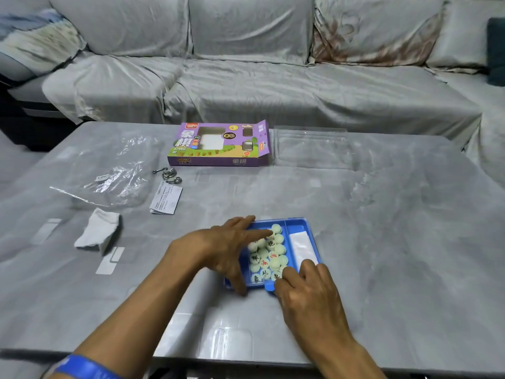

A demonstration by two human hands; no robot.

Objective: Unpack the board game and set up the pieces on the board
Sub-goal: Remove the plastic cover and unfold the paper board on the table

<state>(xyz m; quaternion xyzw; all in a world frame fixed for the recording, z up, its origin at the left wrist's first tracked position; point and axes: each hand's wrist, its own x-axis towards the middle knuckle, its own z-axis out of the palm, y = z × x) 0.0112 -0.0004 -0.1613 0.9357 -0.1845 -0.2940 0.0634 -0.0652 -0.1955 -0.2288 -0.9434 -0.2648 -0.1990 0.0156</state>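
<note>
Right under both hands, near the front edge of the grey bench [382, 228], sits the blue tray [293, 224] with the game pieces [269, 255] piled in its bigger left compartment, pale round discs with red or black characters on top. Left hand [232, 248] is spread over the tray's left side, fingers straight and relaxed, index finger stretched out and touching the discs near the far end, thumb down by the tray's near left corner, so that grip is released and holding nothing. Right hand [306, 291] is at the tray's near right corner, fingers curled down onto the closest discs; looks like it's pinching one but the fingers hide it, so I honestly can't tell if that grip has a piece or not. Just past the right fingers, in the narrow right compartment, lies a folded white sheet [300, 242]. Well beyond both hands is the purple game box [218, 144], lying flat with its end flap open, and to the right of it a clear plastic lid [311, 147]. Off to the left of the left hand: a crumpled plastic bag [109, 173], a metal wire puzzle [168, 175], a small printed leaflet [166, 199] and a white cloth [98, 231]. Grey-covered sofa [246, 77] runs behind the bench.
</note>
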